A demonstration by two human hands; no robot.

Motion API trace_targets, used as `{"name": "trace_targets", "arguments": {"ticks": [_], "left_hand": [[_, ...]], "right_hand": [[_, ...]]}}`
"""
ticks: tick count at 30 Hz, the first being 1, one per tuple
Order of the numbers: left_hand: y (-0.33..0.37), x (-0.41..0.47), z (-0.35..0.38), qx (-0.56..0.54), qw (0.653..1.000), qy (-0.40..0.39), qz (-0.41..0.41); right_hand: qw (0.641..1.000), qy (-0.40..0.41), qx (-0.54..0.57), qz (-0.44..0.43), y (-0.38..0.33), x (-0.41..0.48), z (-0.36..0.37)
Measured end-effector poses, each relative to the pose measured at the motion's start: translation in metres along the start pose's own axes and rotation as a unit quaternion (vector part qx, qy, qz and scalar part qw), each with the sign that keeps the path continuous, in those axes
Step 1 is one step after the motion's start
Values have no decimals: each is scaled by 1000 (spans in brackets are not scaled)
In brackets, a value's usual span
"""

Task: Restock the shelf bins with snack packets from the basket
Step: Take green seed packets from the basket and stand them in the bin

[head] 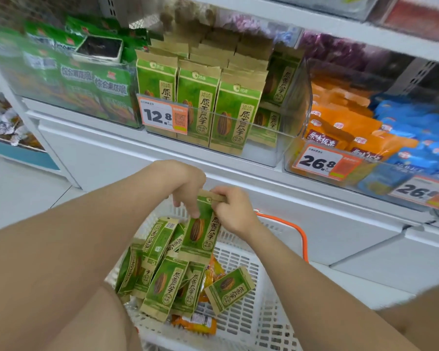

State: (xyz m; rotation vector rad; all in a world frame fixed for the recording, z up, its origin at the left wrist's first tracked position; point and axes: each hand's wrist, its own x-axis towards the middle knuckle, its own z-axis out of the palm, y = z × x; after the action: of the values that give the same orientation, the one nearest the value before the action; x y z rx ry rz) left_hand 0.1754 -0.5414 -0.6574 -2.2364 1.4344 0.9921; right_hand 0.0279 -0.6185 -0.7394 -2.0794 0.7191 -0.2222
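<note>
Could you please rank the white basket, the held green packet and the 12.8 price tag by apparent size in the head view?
1. white basket
2. held green packet
3. 12.8 price tag; it sits farther away, so its true size against the packet is unsure.

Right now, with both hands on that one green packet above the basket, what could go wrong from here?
1. The left hand and right hand pinch the held packet only near its top edge; it could slip back into the basket.
2. The clear bin already holds upright rows; pushing another in might topple the front packets.
3. Orange packets lie mixed beneath the green ones, so a wrong pick is possible.
</note>
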Motion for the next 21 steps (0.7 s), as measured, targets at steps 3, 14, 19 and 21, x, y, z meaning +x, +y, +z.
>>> {"name": "trace_targets", "arguments": {"ticks": [3, 14, 19, 21], "left_hand": [[2, -12, -3, -174, 983, 24, 54], [23, -64, -29, -402, 854, 241, 227], [46, -72, -44, -478, 736, 404, 259], [50, -67, -49, -446, 716, 465, 266]], "right_hand": [[997, 61, 22, -37, -18, -12, -18], [932, 257, -128, -220, -70, -39, -90], [885, 304, -164, -311, -108, -36, -141], [863, 315, -204, -339, -122, -36, -159]]}}
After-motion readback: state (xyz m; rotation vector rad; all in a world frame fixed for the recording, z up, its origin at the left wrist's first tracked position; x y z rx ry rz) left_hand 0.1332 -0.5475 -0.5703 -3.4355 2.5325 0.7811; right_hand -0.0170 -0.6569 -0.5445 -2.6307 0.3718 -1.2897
